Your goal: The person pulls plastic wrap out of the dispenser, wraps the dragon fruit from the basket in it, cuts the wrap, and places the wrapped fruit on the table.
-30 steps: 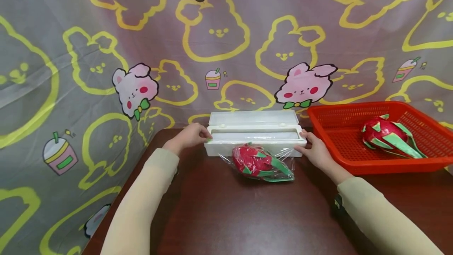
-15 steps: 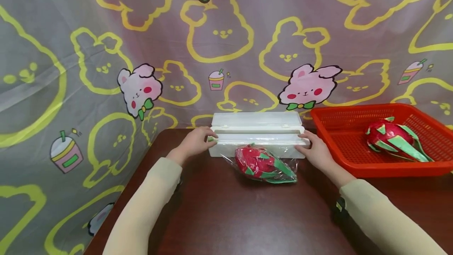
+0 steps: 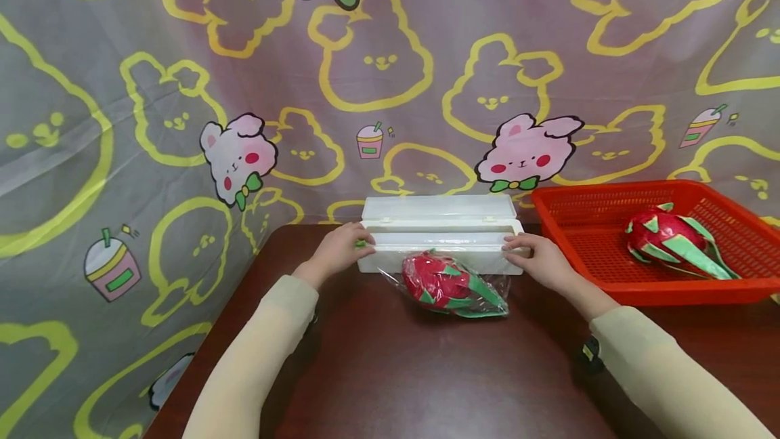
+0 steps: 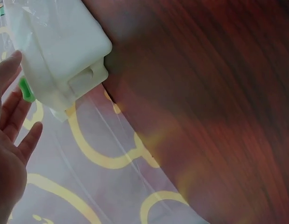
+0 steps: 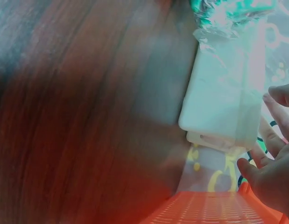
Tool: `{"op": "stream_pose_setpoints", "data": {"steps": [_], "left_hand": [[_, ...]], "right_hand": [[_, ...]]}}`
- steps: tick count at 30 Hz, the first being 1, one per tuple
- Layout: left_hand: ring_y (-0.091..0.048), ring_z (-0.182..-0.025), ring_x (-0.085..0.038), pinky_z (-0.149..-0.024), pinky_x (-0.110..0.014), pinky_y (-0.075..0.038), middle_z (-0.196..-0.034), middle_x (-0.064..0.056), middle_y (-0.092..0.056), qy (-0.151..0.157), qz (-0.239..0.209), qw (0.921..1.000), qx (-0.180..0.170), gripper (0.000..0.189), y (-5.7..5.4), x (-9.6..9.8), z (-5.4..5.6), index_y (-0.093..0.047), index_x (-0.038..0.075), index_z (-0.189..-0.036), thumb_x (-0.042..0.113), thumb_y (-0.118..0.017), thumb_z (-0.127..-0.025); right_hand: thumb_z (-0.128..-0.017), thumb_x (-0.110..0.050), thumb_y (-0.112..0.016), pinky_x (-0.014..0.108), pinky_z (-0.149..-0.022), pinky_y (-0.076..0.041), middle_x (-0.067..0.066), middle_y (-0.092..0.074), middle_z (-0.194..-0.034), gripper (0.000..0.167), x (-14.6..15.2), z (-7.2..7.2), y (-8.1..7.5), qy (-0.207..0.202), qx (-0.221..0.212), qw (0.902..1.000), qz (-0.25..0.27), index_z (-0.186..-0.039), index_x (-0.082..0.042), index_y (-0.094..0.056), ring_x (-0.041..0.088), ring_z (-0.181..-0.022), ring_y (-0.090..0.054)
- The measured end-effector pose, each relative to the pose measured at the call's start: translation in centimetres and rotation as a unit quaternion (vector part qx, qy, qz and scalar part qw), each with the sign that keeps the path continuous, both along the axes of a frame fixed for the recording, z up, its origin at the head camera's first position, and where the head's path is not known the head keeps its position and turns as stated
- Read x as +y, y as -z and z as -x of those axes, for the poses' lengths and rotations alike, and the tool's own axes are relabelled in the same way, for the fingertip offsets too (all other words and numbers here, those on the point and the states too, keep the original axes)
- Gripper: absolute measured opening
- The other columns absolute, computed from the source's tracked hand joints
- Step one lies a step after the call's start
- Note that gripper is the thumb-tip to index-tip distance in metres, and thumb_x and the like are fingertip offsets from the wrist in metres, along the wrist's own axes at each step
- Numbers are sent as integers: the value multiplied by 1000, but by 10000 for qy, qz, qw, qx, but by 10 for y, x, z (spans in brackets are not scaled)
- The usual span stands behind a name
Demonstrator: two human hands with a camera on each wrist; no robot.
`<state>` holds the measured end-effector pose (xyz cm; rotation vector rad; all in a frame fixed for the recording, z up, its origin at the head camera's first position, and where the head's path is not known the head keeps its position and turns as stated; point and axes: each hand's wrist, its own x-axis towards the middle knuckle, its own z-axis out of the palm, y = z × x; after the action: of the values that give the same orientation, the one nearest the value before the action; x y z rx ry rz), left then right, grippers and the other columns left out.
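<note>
A white cling film box [image 3: 390, 263] lies at the table's back with its lid [image 3: 439, 207] raised, the roll [image 3: 426, 240] showing inside. Clear film runs over its front around a plush dragon fruit [image 3: 441, 283] in red and green. At the box's left end, my left hand [image 3: 341, 249] pinches a small green slide cutter [image 4: 26, 89]; the contact is partly hidden. My right hand [image 3: 542, 259] holds the box's right end, thumb at the front and fingertips on the top edge. In the right wrist view, thumb and index tips almost meet beside the box.
A red plastic basket [image 3: 652, 293] stands close to the right forearm. Inside it lies another plush dragon fruit [image 3: 667, 239]. A patterned curtain [image 3: 414, 87] hangs behind and to the left of the dark wooden table [image 3: 451, 378].
My right fingertips have shifted slightly left along the box's top edge. My left fingers stay by the green slide cutter. The wrapped dragon fruit keeps its place before the box.
</note>
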<state>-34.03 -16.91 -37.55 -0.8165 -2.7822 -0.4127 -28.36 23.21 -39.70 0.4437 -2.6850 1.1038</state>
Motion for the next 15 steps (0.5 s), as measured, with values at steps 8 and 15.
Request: {"op": "stream_pose_setpoints", "data": {"steps": [8, 15], "left_hand": [[-59, -107, -24, -87, -41, -48, -97, 0, -66, 56, -199, 9996, 205, 9, 2, 2, -1, -71, 17, -82, 23, -75, -87], [-58, -78, -19, -76, -37, -48, -86, 4, -64, 260, -882, 9957, 129, 9, 3, 2, -7, -69, 17, -80, 17, -77, -84]], "right_hand": [[-91, -13, -69, 31, -74, -52, 20, -61, -125, 18, 3, -1, -2, -68, -95, 9999, 59, -105, -2, -73, 36, -106, -57], [-93, -24, -67, 28, -68, -52, 17, -64, -120, 28, 2, -2, -5, 38, -422, 9987, 293, -109, -2, -72, 31, -100, -56]]}}
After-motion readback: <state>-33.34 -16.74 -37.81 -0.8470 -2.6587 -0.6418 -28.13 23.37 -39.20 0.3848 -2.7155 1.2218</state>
